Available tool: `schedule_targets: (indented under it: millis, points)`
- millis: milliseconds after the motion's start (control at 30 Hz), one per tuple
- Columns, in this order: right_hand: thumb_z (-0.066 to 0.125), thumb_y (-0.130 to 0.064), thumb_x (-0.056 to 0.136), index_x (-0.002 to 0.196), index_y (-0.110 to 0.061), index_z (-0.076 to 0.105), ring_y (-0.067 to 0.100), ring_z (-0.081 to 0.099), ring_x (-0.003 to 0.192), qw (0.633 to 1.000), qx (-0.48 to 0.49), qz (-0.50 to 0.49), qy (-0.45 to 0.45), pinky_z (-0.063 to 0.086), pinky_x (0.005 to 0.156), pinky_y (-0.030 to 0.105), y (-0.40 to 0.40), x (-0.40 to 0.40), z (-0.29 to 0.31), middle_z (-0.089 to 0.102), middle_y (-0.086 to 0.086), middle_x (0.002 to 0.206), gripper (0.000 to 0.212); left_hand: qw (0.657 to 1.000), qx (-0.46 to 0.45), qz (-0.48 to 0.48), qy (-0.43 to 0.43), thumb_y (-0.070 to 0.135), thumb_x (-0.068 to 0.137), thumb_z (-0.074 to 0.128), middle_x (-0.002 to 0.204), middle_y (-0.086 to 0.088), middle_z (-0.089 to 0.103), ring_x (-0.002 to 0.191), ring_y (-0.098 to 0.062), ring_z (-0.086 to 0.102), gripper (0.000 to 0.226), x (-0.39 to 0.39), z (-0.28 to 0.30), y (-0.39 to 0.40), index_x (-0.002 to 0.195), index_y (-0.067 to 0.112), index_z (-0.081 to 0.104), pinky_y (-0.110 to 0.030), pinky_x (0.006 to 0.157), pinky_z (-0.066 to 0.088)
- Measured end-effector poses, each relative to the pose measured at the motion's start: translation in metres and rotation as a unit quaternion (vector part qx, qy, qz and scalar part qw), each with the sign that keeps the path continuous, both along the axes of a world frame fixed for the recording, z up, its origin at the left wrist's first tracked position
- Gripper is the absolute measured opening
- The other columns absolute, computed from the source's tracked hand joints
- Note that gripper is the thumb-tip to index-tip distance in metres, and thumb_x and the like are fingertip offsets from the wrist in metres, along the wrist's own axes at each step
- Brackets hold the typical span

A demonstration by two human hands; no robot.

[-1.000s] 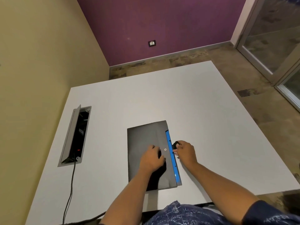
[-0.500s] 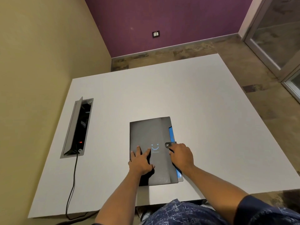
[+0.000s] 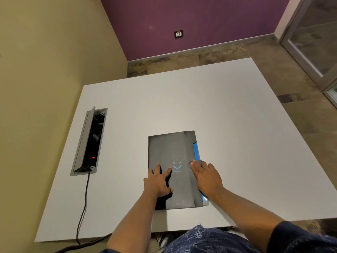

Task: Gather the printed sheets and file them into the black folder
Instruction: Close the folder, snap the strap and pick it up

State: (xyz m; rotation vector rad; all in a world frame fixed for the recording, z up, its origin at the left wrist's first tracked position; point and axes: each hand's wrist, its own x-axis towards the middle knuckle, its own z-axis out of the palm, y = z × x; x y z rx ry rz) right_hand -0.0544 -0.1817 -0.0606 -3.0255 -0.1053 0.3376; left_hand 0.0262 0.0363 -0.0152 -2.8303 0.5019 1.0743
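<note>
The black folder [image 3: 171,152] lies closed on the white table [image 3: 237,143], near the front edge, with a blue smiley printed on its cover. A blue inner edge [image 3: 196,149] peeks out along its right side. My left hand [image 3: 158,181] rests flat on the cover's lower left, fingers spread. My right hand [image 3: 207,177] lies on the right edge, its fingertips pressing the small snap tab [image 3: 199,162] onto the cover. No loose printed sheets are visible.
An open grey cable box [image 3: 89,143] is sunk into the table at the left, with a black cable [image 3: 83,212] running off the front edge. A beige wall stands to the left, a glass door at the far right.
The folder's flap has been folded over and closed. My right hand brought the snap tab across onto the cover. My left hand slid down and left, uncovering the smiley.
</note>
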Motion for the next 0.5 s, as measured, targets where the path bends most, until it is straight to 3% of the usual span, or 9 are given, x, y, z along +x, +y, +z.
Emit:
schedule_targets:
  millis: [133, 233, 400, 500]
  points:
    - [0.036, -0.011, 0.106, 0.163, -0.001, 0.006, 0.038, 0.018, 0.157, 0.996, -0.069, 0.053, 0.034, 0.023, 0.123, 0.048, -0.001, 0.003, -0.004, 0.010, 0.019, 0.172, 0.065, 1.000, 0.009, -0.018, -0.015, 0.063, 0.079, 0.064, 0.168, -0.007, -0.003, 0.149, -0.044, 0.011, 0.097, 0.000, -0.003, 0.000, 0.154, 0.054, 0.004, -0.059, 0.111, 0.037]
    - [0.033, -0.016, 0.109, 0.162, 0.002, 0.003, 0.040, 0.011, 0.158, 0.989, -0.117, 0.079, 0.046, 0.021, 0.124, 0.050, 0.001, 0.006, -0.002, 0.005, 0.020, 0.172, 0.063, 0.999, 0.012, -0.023, -0.023, 0.064, 0.079, 0.064, 0.168, -0.007, -0.003, 0.149, -0.044, 0.012, 0.097, -0.001, -0.005, 0.002, 0.154, 0.053, 0.003, -0.057, 0.110, 0.037]
    - [0.036, -0.022, 0.111, 0.159, 0.007, 0.017, 0.042, 0.016, 0.156, 0.971, -0.198, 0.115, 0.067, 0.022, 0.125, 0.047, 0.012, 0.013, 0.003, 0.017, 0.023, 0.169, 0.059, 0.999, 0.013, -0.029, -0.028, 0.062, 0.080, 0.064, 0.168, -0.009, -0.002, 0.148, -0.044, 0.015, 0.096, -0.004, -0.004, 0.000, 0.155, 0.051, 0.004, -0.054, 0.108, 0.039]
    - [0.039, -0.016, 0.107, 0.157, 0.001, 0.031, 0.038, 0.025, 0.155, 0.985, -0.125, 0.062, 0.098, 0.028, 0.120, 0.045, 0.011, 0.025, 0.018, 0.031, 0.018, 0.166, 0.054, 0.999, -0.013, 0.001, -0.033, 0.057, 0.082, 0.066, 0.167, -0.007, 0.004, 0.146, -0.040, 0.020, 0.093, -0.003, -0.001, 0.003, 0.156, 0.046, 0.012, -0.052, 0.106, 0.044]
